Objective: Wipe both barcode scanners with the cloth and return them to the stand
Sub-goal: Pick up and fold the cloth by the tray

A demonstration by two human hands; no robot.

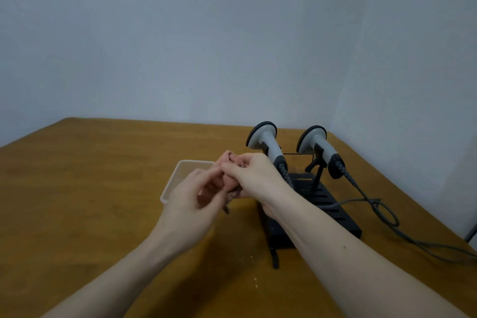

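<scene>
Two grey barcode scanners sit upright in the black stand (pixel 333 210) at the right of the wooden table: the left scanner (pixel 265 141) and the right scanner (pixel 318 144). Both hands are together over the table, left of the stand. My left hand (pixel 191 199) and my right hand (pixel 251 175) both pinch a small pinkish-brown cloth (pixel 229 183) bunched between them. Most of the cloth is hidden by my fingers.
A clear plastic container (pixel 180 175) lies on the table just behind my left hand. Grey cables (pixel 387 217) run from the scanners and loop on the table at the right. A wall stands close behind the table's far edge.
</scene>
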